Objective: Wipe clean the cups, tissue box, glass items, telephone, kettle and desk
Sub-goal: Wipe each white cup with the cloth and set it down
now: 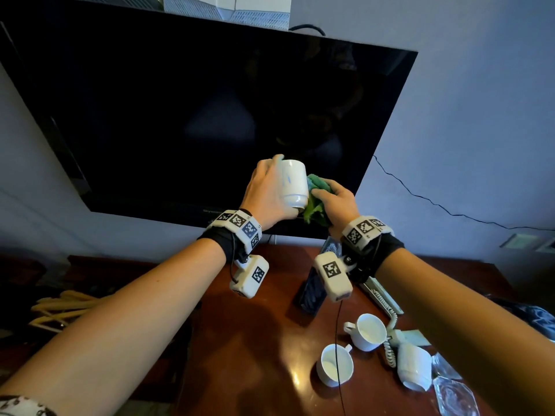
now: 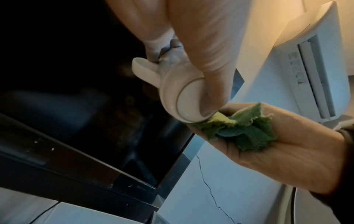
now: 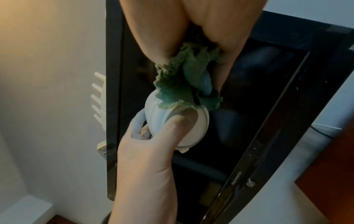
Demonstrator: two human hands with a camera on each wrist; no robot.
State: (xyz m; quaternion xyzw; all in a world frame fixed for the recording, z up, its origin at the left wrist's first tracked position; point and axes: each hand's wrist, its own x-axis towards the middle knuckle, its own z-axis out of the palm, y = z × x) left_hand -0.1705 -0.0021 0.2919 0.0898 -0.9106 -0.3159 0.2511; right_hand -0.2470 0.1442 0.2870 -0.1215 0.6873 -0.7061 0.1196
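My left hand (image 1: 268, 190) holds a white cup (image 1: 292, 183) up in front of the television, fingers through its handle (image 2: 143, 71) and thumb on its base (image 2: 191, 100). My right hand (image 1: 338, 202) grips a bunched green cloth (image 1: 316, 195) and presses it against the cup's side (image 3: 153, 112). The same cloth (image 2: 247, 130) fills the right palm in the left wrist view. On the dark wooden desk (image 1: 255, 340) stand two more white cups (image 1: 335, 366) (image 1: 368, 331), a third lies on its side (image 1: 414, 366), next to a telephone handset with a coiled cord (image 1: 390, 349) and glass items (image 1: 455, 397).
A black television (image 1: 195, 115) hangs on the wall behind my hands. A dark box (image 1: 310, 292) stands on the desk below my wrists. Yellowish hangers (image 1: 60, 307) lie at the left. An air conditioner (image 2: 314, 68) is mounted high up. A thin cable (image 1: 435, 202) runs along the wall.
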